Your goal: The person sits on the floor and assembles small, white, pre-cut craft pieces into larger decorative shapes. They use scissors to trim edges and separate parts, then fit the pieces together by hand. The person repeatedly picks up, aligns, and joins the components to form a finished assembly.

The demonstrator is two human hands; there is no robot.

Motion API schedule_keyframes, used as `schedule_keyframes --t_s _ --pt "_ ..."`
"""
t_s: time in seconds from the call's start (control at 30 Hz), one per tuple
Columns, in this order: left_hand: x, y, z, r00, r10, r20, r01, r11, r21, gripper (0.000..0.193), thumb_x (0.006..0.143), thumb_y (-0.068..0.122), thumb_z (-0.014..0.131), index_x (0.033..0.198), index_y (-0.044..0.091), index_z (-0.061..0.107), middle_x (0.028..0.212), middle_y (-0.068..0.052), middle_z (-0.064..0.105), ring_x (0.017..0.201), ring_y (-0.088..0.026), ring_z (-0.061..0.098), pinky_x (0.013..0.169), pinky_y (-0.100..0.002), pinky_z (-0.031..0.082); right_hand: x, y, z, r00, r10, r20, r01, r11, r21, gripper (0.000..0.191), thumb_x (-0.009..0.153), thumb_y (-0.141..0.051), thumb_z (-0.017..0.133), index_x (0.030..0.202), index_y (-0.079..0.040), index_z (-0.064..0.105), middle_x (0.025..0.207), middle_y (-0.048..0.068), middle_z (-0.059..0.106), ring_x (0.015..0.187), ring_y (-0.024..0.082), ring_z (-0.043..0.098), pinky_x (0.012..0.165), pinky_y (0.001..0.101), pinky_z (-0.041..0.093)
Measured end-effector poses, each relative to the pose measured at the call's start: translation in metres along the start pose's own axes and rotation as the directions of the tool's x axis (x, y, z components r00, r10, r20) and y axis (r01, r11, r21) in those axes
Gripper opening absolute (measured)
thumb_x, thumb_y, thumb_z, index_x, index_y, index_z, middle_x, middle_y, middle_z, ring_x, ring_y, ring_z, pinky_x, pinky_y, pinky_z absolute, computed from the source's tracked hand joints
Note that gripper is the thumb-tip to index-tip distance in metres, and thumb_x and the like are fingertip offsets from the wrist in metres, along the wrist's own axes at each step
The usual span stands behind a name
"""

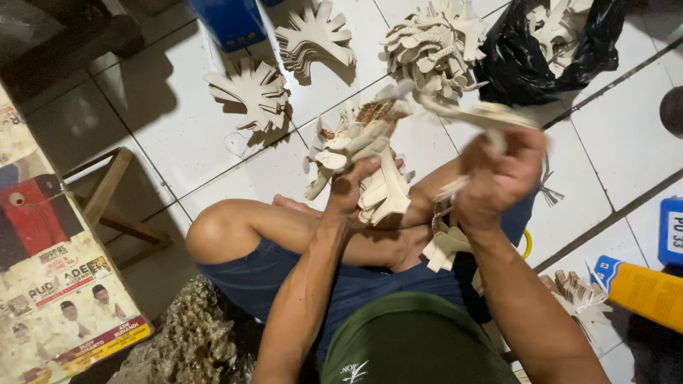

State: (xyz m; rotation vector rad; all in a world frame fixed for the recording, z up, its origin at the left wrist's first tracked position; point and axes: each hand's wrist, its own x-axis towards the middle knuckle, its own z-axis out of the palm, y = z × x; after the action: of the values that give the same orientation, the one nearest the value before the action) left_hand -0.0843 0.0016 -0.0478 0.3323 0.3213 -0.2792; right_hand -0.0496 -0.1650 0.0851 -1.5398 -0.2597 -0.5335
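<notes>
Fingers of the left hand are clamping a bundle of pale, flat, branching wooden cutouts by its narrow stems above the lap, while the right hand is closing on one blurred cutout; they look light, stiff, brittle at the prongs.

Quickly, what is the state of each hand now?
Left hand: closed on a bundle of cream cut-out pieces.
Right hand: closed on a blurred cream piece.

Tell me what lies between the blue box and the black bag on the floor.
Head view: between the blue box and black bag lie two stacks of pale cutouts on white tiles.
</notes>
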Motion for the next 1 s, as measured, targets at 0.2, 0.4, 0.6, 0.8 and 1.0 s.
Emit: schedule_keyframes --t_s 0.2,0.4,0.6,0.8,1.0 --pt "-0.001 0.004 0.007 0.996 0.074 -0.059 -0.068 0.993 0.101 0.031 0.100 0.009 0.063 0.124 -0.010 0.061 0.109 -0.021 0.070 0.091 -0.029 0.072 0.076 -0.042 0.064 0.028 -0.026 -0.004 0.997 -0.062 0.040 0.069 0.976 -0.207 0.035 0.103 -0.004 0.062 0.134 -0.007 0.046 0.088 0.004 0.063 0.059 0.011 0.055 0.053 0.0270 0.047" --pt "0.005 -0.009 -0.005 0.981 0.192 -0.006 -0.187 0.962 0.200 0.033 0.096 0.010 0.065 0.128 -0.002 0.062 0.115 -0.011 0.071 0.099 -0.020 0.072 0.085 -0.034 0.062 0.003 -0.009 0.028 0.806 0.150 0.573 0.156 0.880 -0.449 0.067 0.091 -0.012 0.074 0.149 0.001 0.042 0.128 0.025 0.061 0.109 0.030 0.064 0.085 0.0336 0.056" --pt "0.016 -0.021 -0.047 0.980 0.092 -0.177 -0.047 0.968 0.245 0.032 0.101 0.018 0.061 0.122 -0.005 0.067 0.109 -0.013 0.075 0.092 -0.019 0.071 0.074 -0.032 0.059 -0.006 0.028 0.025 0.702 0.406 0.585 -0.121 0.877 -0.465 0.064 0.085 -0.009 0.074 0.144 0.000 0.050 0.122 0.016 0.070 0.111 0.023 0.069 0.093 0.0315 0.055" --pt "0.020 -0.022 -0.042 0.965 0.263 0.008 -0.260 0.951 0.168 0.030 0.096 0.009 0.067 0.123 -0.005 0.066 0.112 -0.014 0.072 0.095 -0.023 0.071 0.080 -0.036 0.060 0.000 0.044 0.004 0.600 0.656 0.458 -0.444 0.749 -0.491 0.021 0.096 -0.012 0.075 0.110 0.003 0.076 0.089 0.007 0.070 0.076 0.009 0.060 0.062 0.0257 0.048" --pt "0.005 0.002 -0.002 0.991 0.131 -0.003 -0.129 0.984 0.121 0.036 0.095 0.009 0.065 0.126 -0.008 0.063 0.112 -0.020 0.071 0.099 -0.028 0.072 0.088 -0.040 0.062 0.032 -0.003 -0.011 0.641 0.605 0.473 -0.586 0.783 -0.208 0.026 0.100 -0.012 0.062 0.122 0.002 0.066 0.093 0.004 0.072 0.068 0.008 0.063 0.056 0.0242 0.052"
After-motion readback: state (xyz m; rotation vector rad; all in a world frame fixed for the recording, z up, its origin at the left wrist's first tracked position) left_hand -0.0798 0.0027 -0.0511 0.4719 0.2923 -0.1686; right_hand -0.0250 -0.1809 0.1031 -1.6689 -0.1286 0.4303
